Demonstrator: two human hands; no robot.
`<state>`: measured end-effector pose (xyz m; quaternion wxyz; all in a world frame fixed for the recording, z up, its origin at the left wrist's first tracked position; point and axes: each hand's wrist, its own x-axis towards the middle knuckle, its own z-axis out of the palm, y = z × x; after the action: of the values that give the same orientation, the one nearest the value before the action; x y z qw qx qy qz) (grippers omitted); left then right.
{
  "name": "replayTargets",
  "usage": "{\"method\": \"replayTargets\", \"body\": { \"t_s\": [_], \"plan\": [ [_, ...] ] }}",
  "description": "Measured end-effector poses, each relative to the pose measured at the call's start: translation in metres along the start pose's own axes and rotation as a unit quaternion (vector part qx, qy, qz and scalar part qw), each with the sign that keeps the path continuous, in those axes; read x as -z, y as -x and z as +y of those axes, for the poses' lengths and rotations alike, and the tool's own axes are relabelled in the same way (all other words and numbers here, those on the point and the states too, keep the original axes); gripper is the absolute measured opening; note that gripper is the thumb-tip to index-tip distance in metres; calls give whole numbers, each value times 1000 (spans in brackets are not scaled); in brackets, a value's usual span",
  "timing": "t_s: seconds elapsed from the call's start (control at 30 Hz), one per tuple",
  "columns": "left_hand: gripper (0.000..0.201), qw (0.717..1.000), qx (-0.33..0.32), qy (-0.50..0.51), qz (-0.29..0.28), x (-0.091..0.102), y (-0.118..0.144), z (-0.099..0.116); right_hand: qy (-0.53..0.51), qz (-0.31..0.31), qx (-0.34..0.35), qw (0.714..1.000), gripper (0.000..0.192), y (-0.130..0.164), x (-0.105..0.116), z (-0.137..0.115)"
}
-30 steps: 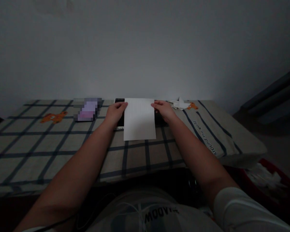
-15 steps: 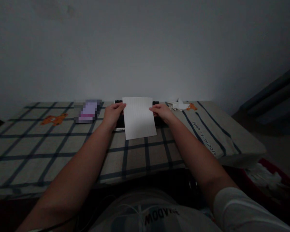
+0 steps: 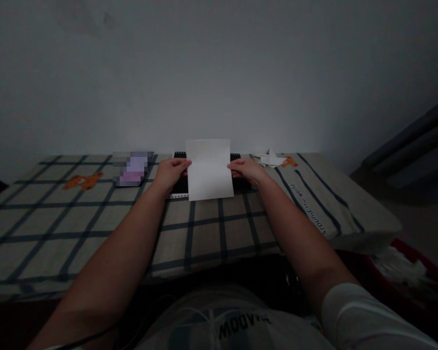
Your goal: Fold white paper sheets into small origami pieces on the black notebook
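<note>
A white lined sheet of paper (image 3: pixel 209 168) is held up off the table, tilted towards me. My left hand (image 3: pixel 173 172) pinches its left edge and my right hand (image 3: pixel 245 170) pinches its right edge. Behind and below the sheet lies a black mat (image 3: pixel 180 184) with a white dotted border, mostly hidden by the paper and my hands. It rests on a checked tablecloth (image 3: pixel 204 233) with dark blue lines.
A blurred purple object (image 3: pixel 132 168) lies left of the mat. Folded white paper pieces (image 3: pixel 269 158) sit at the back right near an orange bear print (image 3: pixel 288 161). A red bin (image 3: pixel 405 272) with white scraps stands at the lower right. A wall rises behind the table.
The sheet lay flat over the mat a second ago. Both hands have lifted it, raising its near edge off the cloth so it stands more upright.
</note>
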<state>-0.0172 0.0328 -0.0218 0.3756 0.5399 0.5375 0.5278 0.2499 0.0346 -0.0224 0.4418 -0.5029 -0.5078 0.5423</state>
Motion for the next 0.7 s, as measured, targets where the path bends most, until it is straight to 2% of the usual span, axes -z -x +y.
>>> {"method": "replayTargets", "body": {
  "t_s": [0.07,0.17,0.27,0.37,0.57,0.7],
  "plan": [
    [15,999,24,32,-20,0,0,0,21,20,6,1000,14,0,0,-1],
    [18,991,68,72,-88,2,-2,-1,50,51,28,997,7,-1,2,-2],
    [20,984,82,76,-141,4,-4,-4,52,74,35,995,5,-2,3,-3],
    [19,988,62,61,-125,4,-5,-5,40,82,31,995,8,-2,4,-3],
    [16,999,14,20,-46,2,-5,-3,16,32,20,999,7,0,3,-2],
    [14,997,28,37,-68,3,-6,-5,58,40,40,997,4,-1,4,-1]
  ]
}}
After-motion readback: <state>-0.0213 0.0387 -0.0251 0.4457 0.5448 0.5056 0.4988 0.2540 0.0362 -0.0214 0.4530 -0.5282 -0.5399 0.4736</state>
